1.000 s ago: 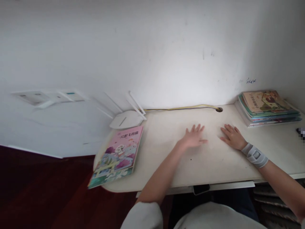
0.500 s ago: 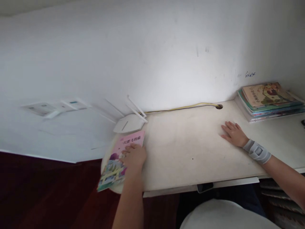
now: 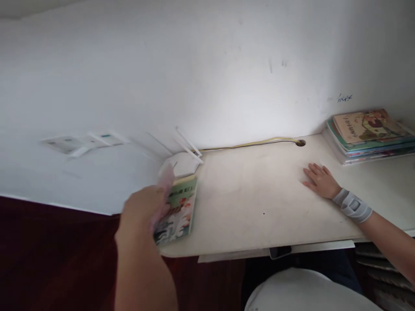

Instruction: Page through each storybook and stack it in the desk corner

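Observation:
My left hand [image 3: 141, 211] is closed on a pink book [image 3: 166, 179], which is tilted up nearly on edge and blurred by motion. Beneath and beside it, a green-covered book [image 3: 181, 207] lies on the left end of the white desk [image 3: 240, 203]. Flat on the desktop at the right rests my right hand [image 3: 320, 179], fingers spread and holding nothing, with a grey wrist brace [image 3: 352, 205] below it. A stack of books [image 3: 369, 134] lies beyond that hand.
A white router [image 3: 184, 163] with upright antennas stands at the desk's back left corner. Yellow and black cables [image 3: 246, 144] run along the wall to a hole [image 3: 300, 143]. Wall sockets [image 3: 84, 142] are at the left. A dark phone-like object [image 3: 280, 252] sits under the front edge.
My left hand has lifted the pink book and swung it left, uncovering the green book. My right hand stays in place on the desk.

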Available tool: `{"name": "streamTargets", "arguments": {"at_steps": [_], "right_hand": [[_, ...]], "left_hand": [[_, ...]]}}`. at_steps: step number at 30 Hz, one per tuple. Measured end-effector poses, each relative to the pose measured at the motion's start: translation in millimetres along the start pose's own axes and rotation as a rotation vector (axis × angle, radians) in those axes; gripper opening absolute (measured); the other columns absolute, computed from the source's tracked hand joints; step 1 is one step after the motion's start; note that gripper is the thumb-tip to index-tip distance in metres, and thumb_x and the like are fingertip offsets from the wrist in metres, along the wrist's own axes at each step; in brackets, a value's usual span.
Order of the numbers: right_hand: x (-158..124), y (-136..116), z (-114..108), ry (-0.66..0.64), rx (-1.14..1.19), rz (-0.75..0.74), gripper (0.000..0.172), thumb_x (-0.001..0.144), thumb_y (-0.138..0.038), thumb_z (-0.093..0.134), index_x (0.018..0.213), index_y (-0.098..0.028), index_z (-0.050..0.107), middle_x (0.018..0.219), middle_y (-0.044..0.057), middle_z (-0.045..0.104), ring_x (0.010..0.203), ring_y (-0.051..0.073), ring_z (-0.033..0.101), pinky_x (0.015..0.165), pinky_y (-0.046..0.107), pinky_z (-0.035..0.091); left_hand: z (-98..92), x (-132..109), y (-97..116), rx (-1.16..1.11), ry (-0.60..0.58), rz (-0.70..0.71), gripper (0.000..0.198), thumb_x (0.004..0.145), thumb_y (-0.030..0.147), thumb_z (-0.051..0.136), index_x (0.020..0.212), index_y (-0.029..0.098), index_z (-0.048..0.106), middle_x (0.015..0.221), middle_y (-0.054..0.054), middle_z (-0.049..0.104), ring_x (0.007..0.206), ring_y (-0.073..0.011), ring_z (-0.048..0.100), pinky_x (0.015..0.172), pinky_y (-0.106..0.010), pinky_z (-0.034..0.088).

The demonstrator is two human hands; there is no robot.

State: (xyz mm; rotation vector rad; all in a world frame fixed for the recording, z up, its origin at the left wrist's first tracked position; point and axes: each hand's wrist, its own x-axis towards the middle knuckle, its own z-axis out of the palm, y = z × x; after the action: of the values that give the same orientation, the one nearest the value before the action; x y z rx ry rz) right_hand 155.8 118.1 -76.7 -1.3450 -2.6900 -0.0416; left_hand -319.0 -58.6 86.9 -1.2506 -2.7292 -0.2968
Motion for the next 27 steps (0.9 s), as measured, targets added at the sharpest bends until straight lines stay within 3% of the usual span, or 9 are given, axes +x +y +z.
{"name": "streamTargets", "arguments": {"at_steps": [2,4,6,7,10,13,16,19,27], "right_hand": [[-0.6,1.6,2.9,0.015,-0.003,-0.01,0.057,0.091,-0.053,0.032,0.133,-0.016,0.048,0.143,0.017,0.04,0.132,0.031,0.035,0.103,0.051,0.029],[-1.3,3.1,4.9,0.029,-0.008,-0.022,0.057,0.091,-0.053,0.032,0.132,-0.017,0.048,0.142,0.017,0.041,0.132,0.031,0.035,0.102,0.051,0.03],[-1.8,4.5,5.6,0.043,-0.013,-0.024,0.057,0.091,-0.053,0.031,0.132,-0.017,0.049,0.142,0.016,0.041,0.131,0.031,0.036,0.101,0.052,0.031],[-1.9,5.1,5.3,0.048,-0.015,-0.024,0.057,0.091,-0.053,0.031,0.132,-0.017,0.049,0.142,0.016,0.041,0.131,0.031,0.036,0.101,0.052,0.031],[-1.4,5.6,2.5,0.045,-0.019,-0.022,0.056,0.091,-0.052,0.032,0.132,-0.017,0.049,0.142,0.016,0.042,0.131,0.031,0.036,0.101,0.051,0.031],[-0.3,4.6,-2.0,0.022,-0.026,-0.02,0.056,0.091,-0.051,0.034,0.133,-0.017,0.048,0.142,0.016,0.042,0.131,0.03,0.036,0.102,0.05,0.031],[0.9,3.3,-4.9,0.0,-0.032,-0.007,0.056,0.091,-0.05,0.034,0.134,-0.017,0.046,0.143,0.015,0.04,0.132,0.03,0.034,0.102,0.05,0.031],[1.5,3.3,-4.7,-0.006,-0.035,0.002,0.056,0.091,-0.051,0.033,0.134,-0.018,0.046,0.144,0.014,0.039,0.133,0.029,0.033,0.103,0.049,0.029],[0.7,6.8,0.0,0.026,-0.021,-0.019,0.056,0.091,-0.052,0.033,0.134,-0.019,0.046,0.143,0.015,0.04,0.132,0.029,0.034,0.102,0.051,0.03]], "left_hand": [[-30.3,-10.4,7.1,0.088,0.044,-0.154,0.022,0.071,0.029,0.051,0.052,0.023,0.04,0.045,0.003,0.037,0.048,-0.0181,0.04,0.052,-0.026,0.034],[-45.7,-22.4,25.2,-0.044,0.215,-0.085,0.022,0.075,0.037,0.05,0.059,0.023,0.044,0.049,0.004,0.038,0.051,-0.0167,0.039,0.053,-0.025,0.033],[-39.5,-33.1,55.1,-0.358,0.367,0.005,0.019,0.076,0.042,0.051,0.074,0.022,0.053,0.058,0.004,0.047,0.057,-0.0155,0.044,0.055,-0.024,0.037],[-28.6,-37.3,73.4,-0.578,0.363,0.059,0.024,0.076,0.043,0.052,0.084,0.021,0.056,0.065,0.003,0.053,0.06,-0.0146,0.048,0.056,-0.024,0.039],[21.3,-45.6,131.3,-1.233,-0.017,0.178,0.046,0.075,0.049,0.054,0.109,0.018,0.054,0.082,-0.001,0.064,0.064,-0.015,0.057,0.06,-0.026,0.046],[70.9,-49.3,172.9,-1.439,-0.348,0.192,0.051,0.073,0.049,0.058,0.111,0.016,0.053,0.084,-0.004,0.068,0.066,-0.0174,0.062,0.06,-0.027,0.048],[105.1,-49.5,185.0,-1.406,-0.438,0.145,0.051,0.074,0.045,0.059,0.115,0.015,0.053,0.088,-0.006,0.069,0.068,-0.0184,0.063,0.059,-0.027,0.047],[126.1,-47.2,177.2,-1.292,-0.443,0.08,0.043,0.077,0.039,0.053,0.112,0.015,0.055,0.094,-0.008,0.068,0.074,-0.0192,0.063,0.063,-0.028,0.048],[137.6,-40.5,161.0,-0.706,-0.351,0.34,0.024,0.083,0.025,0.041,0.099,0.017,0.057,0.101,-0.009,0.065,0.09,-0.0213,0.06,0.08,-0.034,0.046]]}}
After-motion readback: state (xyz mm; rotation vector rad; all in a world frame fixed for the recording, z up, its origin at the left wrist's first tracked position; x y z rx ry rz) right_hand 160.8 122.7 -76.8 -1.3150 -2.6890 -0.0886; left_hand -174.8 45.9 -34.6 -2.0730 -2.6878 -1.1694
